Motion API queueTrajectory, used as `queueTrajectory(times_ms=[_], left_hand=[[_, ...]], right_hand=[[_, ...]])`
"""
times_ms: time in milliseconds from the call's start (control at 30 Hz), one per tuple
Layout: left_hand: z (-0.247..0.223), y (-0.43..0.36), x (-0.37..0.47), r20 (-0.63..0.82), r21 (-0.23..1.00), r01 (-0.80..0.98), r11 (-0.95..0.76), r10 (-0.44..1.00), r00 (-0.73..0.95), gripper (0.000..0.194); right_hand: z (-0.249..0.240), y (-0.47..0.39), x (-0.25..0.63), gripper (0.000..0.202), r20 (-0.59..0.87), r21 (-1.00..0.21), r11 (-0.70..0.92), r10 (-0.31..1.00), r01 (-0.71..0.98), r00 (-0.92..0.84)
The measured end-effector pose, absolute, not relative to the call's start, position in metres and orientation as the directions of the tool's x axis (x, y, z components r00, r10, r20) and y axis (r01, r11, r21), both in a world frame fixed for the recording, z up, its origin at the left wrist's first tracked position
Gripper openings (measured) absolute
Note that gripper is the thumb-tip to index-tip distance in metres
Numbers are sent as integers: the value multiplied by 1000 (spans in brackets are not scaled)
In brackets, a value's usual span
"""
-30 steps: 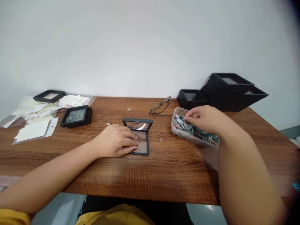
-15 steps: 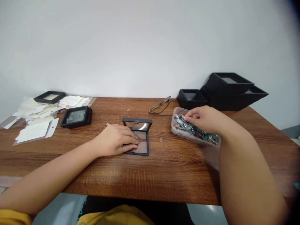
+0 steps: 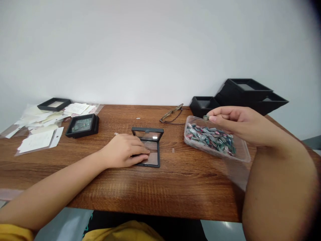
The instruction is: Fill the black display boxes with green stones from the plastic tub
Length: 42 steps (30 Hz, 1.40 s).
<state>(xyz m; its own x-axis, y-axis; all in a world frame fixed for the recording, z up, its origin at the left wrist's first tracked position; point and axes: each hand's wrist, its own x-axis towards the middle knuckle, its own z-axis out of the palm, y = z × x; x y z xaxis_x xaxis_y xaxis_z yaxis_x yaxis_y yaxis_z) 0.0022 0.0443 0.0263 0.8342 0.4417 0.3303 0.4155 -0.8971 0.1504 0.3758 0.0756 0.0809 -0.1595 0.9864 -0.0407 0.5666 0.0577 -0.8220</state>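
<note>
Stone pinched in right hand, thumb and finger closed, above tub; open case lies left of it, partly under left hand, fingers loosely extended.

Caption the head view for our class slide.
Left hand on an open black display frame; right hand pinching a greenish stone over a clear plastic tub.

The person's bare left arm stretched inward from the lower left, the left hand lying palm down, fingers pointing right. Opposite, the right arm bent sharply, the right hand held raised, thumb and forefinger drawn into a pinch.
</note>
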Motion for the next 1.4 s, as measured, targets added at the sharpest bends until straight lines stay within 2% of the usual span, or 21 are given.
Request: queueTrajectory(times_ms=[100, 200, 300, 400, 533, 667, 767, 833, 1033, 1400], left_hand=[[27, 43, 3, 349, 105, 415, -904, 424, 836, 21], [32, 38, 4, 413, -27, 421, -907, 373, 830, 19], [39, 28, 6, 505, -139, 412, -901, 293, 812, 19], [42, 21, 9, 594, -162, 382, -910, 219, 774, 17], [37, 21, 12, 716, -34, 347, -937, 219, 663, 21], [33, 19, 17, 828, 225, 304, -926, 346, 442, 37], [36, 12, 23, 802, 445, 232, -865, 500, 328, 61], [40, 6, 29, 768, 528, 179, -830, 557, 316, 66], [42, 1, 41, 790, 559, 65, -826, 555, 260, 42], [41, -2, 42, 776, 612, 4, -791, 601, 192, 32]], right_hand=[[83, 71, 367, 41, -15, -920, 75, 974, 385, -224], [82, 66, 352, 30, 73, -984, 119, 948, 132, -310], [79, 59, 331, 19, 155, -988, 139, 908, -70, -390], [76, 50, 307, 13, 196, -975, 126, 871, -181, -449], [72, 37, 278, 12, 242, -946, 88, 831, -311, -501], [65, 27, 256, 13, 207, -929, -28, 787, -369, -581], [57, 23, 247, 15, 160, -937, -85, 759, -339, -632], [52, 22, 244, 13, 144, -941, -104, 737, -322, -660], [43, 20, 241, 17, 91, -969, -100, 706, -226, -702], [43, 16, 236, 14, 64, -961, -146, 709, -235, -702]])
